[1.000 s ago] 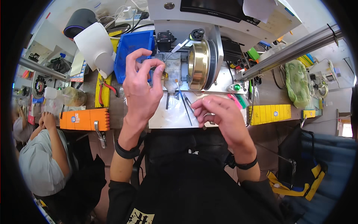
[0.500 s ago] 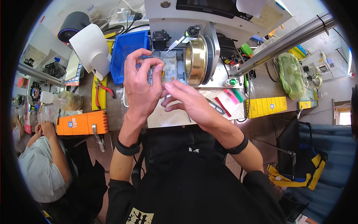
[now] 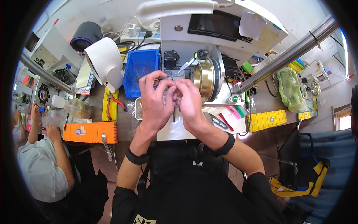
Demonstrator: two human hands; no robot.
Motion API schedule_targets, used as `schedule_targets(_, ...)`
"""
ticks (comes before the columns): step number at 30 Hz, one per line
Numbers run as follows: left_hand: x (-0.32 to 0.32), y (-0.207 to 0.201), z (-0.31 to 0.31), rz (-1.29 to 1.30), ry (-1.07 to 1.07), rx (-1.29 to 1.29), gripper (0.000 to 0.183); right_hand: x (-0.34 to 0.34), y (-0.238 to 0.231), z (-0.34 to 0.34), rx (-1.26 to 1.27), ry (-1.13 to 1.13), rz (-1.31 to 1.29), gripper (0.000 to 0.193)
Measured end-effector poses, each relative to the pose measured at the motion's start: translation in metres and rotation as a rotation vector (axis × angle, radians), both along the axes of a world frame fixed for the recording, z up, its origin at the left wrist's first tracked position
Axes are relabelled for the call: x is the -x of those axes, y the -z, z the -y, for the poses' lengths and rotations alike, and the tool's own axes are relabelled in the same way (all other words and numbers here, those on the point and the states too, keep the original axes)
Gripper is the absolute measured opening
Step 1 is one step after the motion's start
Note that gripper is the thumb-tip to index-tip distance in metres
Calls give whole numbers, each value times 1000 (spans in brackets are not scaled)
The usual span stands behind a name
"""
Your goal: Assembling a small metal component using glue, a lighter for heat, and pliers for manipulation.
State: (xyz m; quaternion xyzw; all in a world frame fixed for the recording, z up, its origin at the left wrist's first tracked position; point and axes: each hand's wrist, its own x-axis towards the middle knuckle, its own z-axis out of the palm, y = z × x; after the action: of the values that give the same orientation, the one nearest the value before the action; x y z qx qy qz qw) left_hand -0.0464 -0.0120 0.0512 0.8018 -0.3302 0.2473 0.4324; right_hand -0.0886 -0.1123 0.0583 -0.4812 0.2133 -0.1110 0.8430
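Item in hand: one small part (image 3: pixel 166 83), pinched between my left hand (image 3: pixel 156 100) and right hand (image 3: pixel 191 101), fingertips of both meeting over it. Almost wholly covered by my fingers; I see only a dark bit with a hint of blue, and cannot tell its shape or how it is turned. Position: raised above the white work plate (image 3: pixel 175 130), just in front of the machine's clamp area, immediately left of the brass-coloured wheel (image 3: pixel 203 78) and just right of the blue bin (image 3: pixel 140 71). Whether it touches the machine, I cannot tell.
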Motion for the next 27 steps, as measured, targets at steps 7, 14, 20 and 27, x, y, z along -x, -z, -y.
schedule_targets(7, -10, -22, -12, -82, 121, 152, 5, 2, 2, -2, -4, 18, 9, 14)
schedule_targets(14, -58, -52, 19, -541, 459, 35, 39, 12, 14, 0, 41, -80, -65, 13)
schedule_targets(20, -83, -37, 58, -707, 553, -16, 64, 6, 17, 2, -17, -75, -20, 10)
schedule_targets(27, -84, -42, 78, -641, 592, -80, 67, 2, 12, 3, -32, -62, 21, 4)
